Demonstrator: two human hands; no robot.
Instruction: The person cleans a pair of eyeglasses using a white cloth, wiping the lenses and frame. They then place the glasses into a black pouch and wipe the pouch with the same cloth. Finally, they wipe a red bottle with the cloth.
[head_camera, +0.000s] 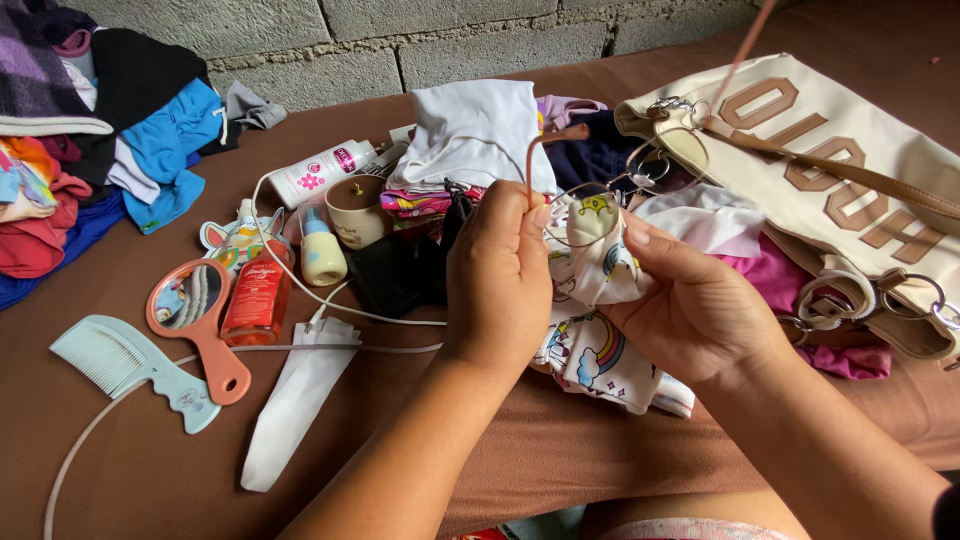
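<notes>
Left hand pinches the eyeglasses by a temple, steadying them above the brown bed — right hand grips a printed cloth against a lens, apparently wiping

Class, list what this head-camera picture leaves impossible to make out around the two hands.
- Glasses: one lens hidden by the printed cloth that the right hand presses on it.
- Left hand: fingertips hidden behind its own back.
- Cream bag: cut off by the right edge.
</notes>
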